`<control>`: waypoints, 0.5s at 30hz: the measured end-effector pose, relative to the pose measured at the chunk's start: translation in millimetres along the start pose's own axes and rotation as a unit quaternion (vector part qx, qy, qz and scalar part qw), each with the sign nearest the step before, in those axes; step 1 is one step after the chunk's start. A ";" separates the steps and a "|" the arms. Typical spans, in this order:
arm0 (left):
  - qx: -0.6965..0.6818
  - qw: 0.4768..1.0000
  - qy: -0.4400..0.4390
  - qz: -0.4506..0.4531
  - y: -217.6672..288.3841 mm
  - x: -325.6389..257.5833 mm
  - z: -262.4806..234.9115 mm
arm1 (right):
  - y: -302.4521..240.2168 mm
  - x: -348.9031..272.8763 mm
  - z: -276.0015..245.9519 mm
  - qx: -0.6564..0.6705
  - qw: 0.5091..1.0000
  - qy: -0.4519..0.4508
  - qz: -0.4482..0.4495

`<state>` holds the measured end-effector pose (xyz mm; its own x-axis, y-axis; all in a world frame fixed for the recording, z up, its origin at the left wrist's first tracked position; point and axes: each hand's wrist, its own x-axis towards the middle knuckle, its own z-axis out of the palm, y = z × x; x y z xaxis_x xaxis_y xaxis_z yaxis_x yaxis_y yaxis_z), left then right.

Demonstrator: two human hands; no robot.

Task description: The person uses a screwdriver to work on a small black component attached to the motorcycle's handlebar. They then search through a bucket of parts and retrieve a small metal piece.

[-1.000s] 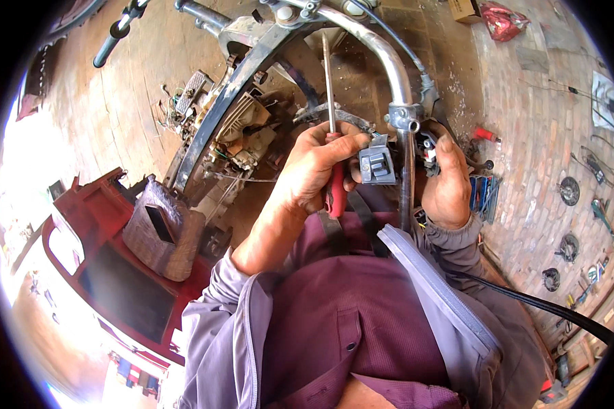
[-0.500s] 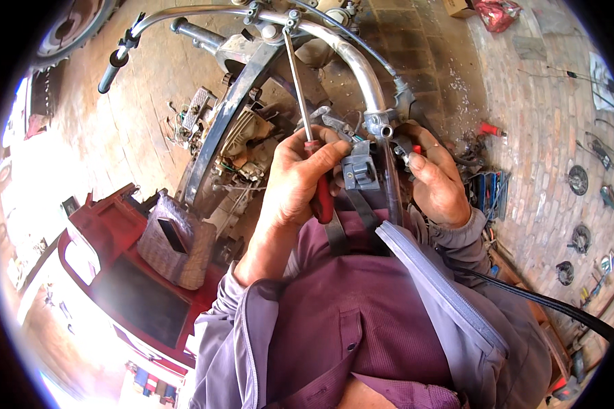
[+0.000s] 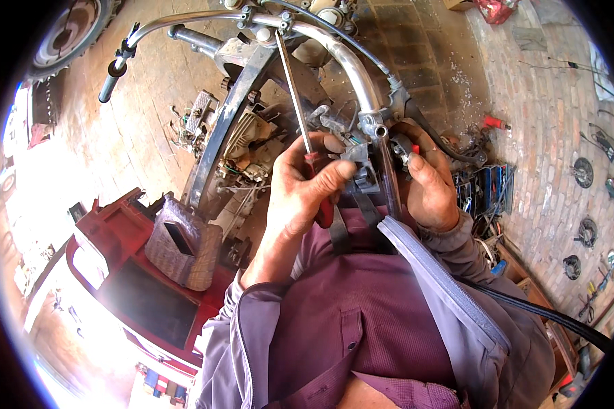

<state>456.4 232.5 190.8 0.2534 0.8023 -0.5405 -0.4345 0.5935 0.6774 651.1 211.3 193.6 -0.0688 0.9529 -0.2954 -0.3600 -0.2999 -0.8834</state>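
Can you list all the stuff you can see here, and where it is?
screwdriver: one, red handle and long metal shaft, held in the left hand
handlebar: one, silver, curving across the top
switch housing: one, grey, on the handlebar between the hands
engine: one, grey metal, under the frame at centre
basket: one, grey woven, on the red part at left
red body panel: one, lower left
wheel: one, dark tyre, top left
tool tray: one, blue, on the brick floor at right
left hand: one, gripping the screwdriver
right hand: one, on the handlebar's right end
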 end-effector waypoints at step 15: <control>0.129 0.987 -0.014 0.095 -8.8 -9.7 5.1 | 10.3 -6.1 -5.3 0.026 0.999 -0.026 0.015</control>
<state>462.2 219.8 192.7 0.2143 0.8996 -0.3805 -0.2425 0.4263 0.8714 652.8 202.1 184.4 -0.1273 0.9452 -0.3006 -0.4049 -0.3261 -0.8542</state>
